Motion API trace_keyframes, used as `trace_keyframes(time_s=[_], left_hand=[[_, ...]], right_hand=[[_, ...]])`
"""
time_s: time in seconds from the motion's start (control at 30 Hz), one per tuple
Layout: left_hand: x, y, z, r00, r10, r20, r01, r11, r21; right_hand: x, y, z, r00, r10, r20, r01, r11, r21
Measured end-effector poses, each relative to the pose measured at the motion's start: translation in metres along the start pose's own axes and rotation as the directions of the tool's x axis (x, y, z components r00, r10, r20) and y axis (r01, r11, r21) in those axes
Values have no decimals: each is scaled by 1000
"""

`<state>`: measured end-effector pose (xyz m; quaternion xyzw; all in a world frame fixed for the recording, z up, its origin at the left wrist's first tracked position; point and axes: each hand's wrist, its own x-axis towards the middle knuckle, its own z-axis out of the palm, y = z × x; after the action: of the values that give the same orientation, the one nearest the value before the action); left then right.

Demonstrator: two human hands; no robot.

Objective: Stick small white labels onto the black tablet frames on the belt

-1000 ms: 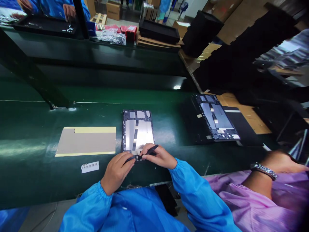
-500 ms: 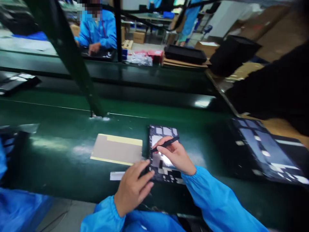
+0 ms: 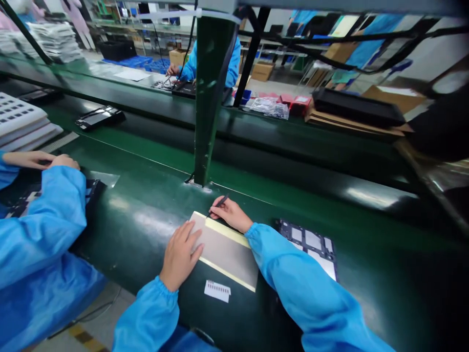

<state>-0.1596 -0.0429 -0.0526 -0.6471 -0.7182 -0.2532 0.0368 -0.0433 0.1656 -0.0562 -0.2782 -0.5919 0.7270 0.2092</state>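
Observation:
My left hand (image 3: 180,255) lies with fingers stretched out on the left end of a grey-beige sheet (image 3: 230,255) with pale yellow edges. In my right hand (image 3: 232,214) a slim black pen-shaped tool (image 3: 222,201) is pinched. Its lower tip is at the sheet's upper left, near the start of the yellow strip; whether it touches is too small to tell. A small white label strip (image 3: 217,292) with a row of dark marks lies below the sheet. To the right lies a black tablet-like frame (image 3: 331,259) with pale panels, partly hidden by my right sleeve.
A green upright post (image 3: 207,122) stands on the bench behind the sheet. At left, a co-worker's blue sleeve (image 3: 64,210) reaches over another black device (image 3: 93,190). White trays (image 3: 22,120) are stacked beyond. A raised ledge (image 3: 264,132) runs along the back.
My right hand has moved with the black tool from the black frame left to the sheet. My left hand now rests on the sheet. The view has swung left.

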Motion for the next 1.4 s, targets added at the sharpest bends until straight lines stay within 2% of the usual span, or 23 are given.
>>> trace_keyframes(time_s=[0.17,0.3,0.4,0.47,0.53,0.63,0.7,0.77,0.87,0.93,1.0,1.07,1.13,1.23,1.4], left_hand=[[4,1,-2,1000,-24,-3,24,999,-25],[13,7,-2,998,5,61,-2,999,-45],[16,9,1,997,16,79,-15,1000,-20],[16,6,3,996,26,82,-27,1000,14],[16,1,1,995,47,85,-50,998,33],[16,5,-6,994,107,19,-107,994,24],[12,24,-11,990,125,-72,-128,991,-35],[6,59,-12,983,137,-120,-155,975,-156],[-10,129,-3,961,269,-66,-275,898,-343],[-19,170,11,933,358,-12,-332,851,-407],[-25,198,28,910,414,28,-365,830,-422],[-26,209,43,895,442,53,-385,828,-408],[-26,210,52,889,453,63,-396,830,-392],[-25,206,55,890,452,54,-396,827,-398],[-26,203,54,891,451,50,-394,824,-408]], right_hand=[[-4,-2,0,1000,2,10,-2,1000,-7],[1,1,3,1000,-15,11,15,1000,-21],[-3,-7,12,999,-45,7,45,999,-28],[-19,-22,16,993,-117,12,117,990,-74],[-49,-42,11,974,-227,17,227,959,-167],[-116,-67,-18,951,-308,4,297,912,-282],[-168,-73,-46,967,-253,-29,234,927,-292],[-217,-68,-70,985,-156,-77,130,953,-275],[-274,-48,-94,989,-63,-135,24,962,-271],[-297,-34,-101,988,-57,-142,12,955,-298],[-310,-22,-105,986,-70,-152,20,950,-311],[-317,-15,-108,981,-92,-168,39,954,-297],[-320,-11,-110,981,-98,-165,50,960,-275],[-323,-9,-113,983,-110,-146,66,958,-277],[-324,-9,-114,978,-169,-125,111,919,-378]])
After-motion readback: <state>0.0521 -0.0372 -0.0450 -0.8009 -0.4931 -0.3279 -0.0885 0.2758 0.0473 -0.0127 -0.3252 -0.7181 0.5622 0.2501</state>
